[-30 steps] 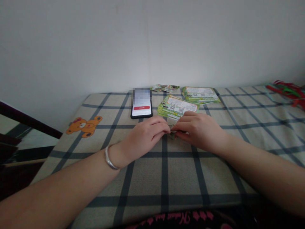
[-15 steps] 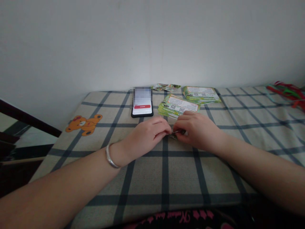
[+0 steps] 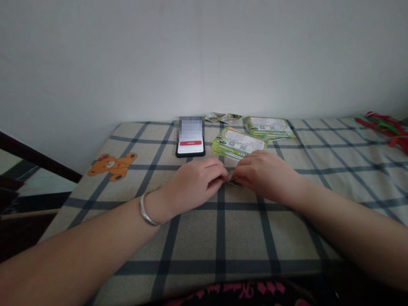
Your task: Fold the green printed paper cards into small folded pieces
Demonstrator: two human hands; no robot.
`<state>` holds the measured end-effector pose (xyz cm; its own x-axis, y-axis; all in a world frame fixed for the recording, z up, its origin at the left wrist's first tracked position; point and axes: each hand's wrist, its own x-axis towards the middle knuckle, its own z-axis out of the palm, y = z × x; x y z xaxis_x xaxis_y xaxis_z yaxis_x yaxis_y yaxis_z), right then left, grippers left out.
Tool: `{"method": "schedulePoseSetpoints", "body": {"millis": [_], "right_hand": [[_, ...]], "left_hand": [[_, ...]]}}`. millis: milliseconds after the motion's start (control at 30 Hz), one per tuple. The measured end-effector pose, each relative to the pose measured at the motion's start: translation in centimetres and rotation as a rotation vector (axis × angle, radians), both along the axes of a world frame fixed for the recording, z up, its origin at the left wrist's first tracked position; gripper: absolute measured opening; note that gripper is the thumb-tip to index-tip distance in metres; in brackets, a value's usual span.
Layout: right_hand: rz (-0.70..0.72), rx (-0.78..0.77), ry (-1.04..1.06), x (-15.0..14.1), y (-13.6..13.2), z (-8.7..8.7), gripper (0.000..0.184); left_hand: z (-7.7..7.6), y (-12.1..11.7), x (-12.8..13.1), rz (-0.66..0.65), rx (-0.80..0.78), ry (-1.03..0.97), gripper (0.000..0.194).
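Note:
My left hand [image 3: 200, 179], a silver bangle on its wrist, is closed with its fingertips pinched on the left end of a small folded paper [image 3: 232, 176]. From the other side, my right hand [image 3: 266, 174] grips the same paper between thumb and fingers. Most of the paper is hidden by the fingers, so its full shape cannot be made out. Just behind the hands lies a fanned stack of green-and-white printed leaflets [image 3: 237, 140]; the right knuckles overlap its near edge in view.
A phone [image 3: 190, 148] with a lit screen lies left of the leaflets. Folded leaflet pieces [image 3: 223, 117] and a second leaflet stack [image 3: 269, 125] lie by the wall. Red and green items [image 3: 387, 127] are at the far right. A checked cloth [image 3: 197, 238] covers the table.
My right fingers have shifted slightly left along the paper, closer to the left fingertips, and less of the paper's edge shows. The left hand has dipped a little.

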<state>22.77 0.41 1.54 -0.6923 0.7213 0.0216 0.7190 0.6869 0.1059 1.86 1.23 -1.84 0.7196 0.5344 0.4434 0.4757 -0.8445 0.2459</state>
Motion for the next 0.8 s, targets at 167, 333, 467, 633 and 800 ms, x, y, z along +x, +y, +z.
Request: {"method": "schedulePoseSetpoints", "body": {"millis": [167,333,467,633,800], "right_hand": [[-0.056,-0.007,0.048,1.1,-0.2,0.3,0.011],[-0.039,0.087,-0.003,0.8,-0.5,0.2,0.012],[-0.006,0.007,0.125,1.2,0.5,-0.3,0.009],[-0.059,-0.236,0.449,2.7,2.0,-1.0,0.014],[-0.088,-0.353,0.55,3.4,2.0,-0.9,0.014]], "left_hand": [[0.1,0.0,0.0,0.002,0.018,0.008,0.008],[0.2,0.0,0.1,0.005,0.063,0.038,0.009],[0.4,-0.2,0.2,0.055,0.046,0.112,0.008],[0.6,-0.3,0.3,0.116,0.039,0.167,0.007],[0.5,0.1,0.0,0.143,0.043,0.215,0.006]]}}
